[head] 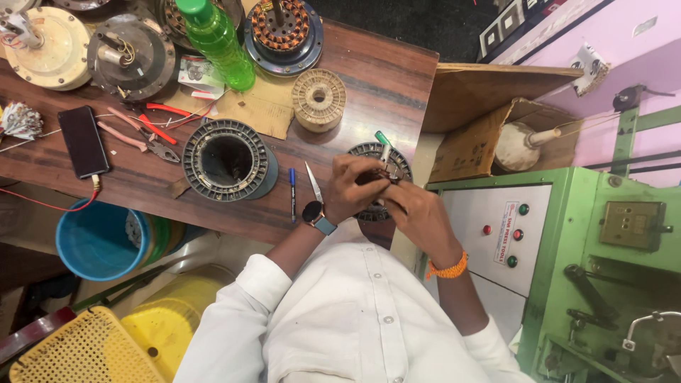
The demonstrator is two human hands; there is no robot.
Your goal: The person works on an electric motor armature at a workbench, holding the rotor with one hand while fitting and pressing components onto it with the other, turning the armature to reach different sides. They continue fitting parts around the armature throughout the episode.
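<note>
Both my hands meet over a round grey motor stator (369,152) at the right end of the wooden table (369,78). My left hand (352,188), with a watch on its wrist, grips the stator's near side. My right hand (413,213), an orange band on its wrist, pinches the copper windings at the middle. A green-handled tool (383,141) sticks up from the stator; I cannot tell whether a hand holds it. Scissors (313,182) and a blue pen (292,191) lie just left of my left hand.
An empty grey stator ring (191,167), a wire spool (319,99), a green bottle (215,39), pliers (138,135), a phone (83,141) and several motor parts (131,57) cover the table. A green machine (603,241) stands at right; blue bucket (92,241) and yellow basket (85,351) below left.
</note>
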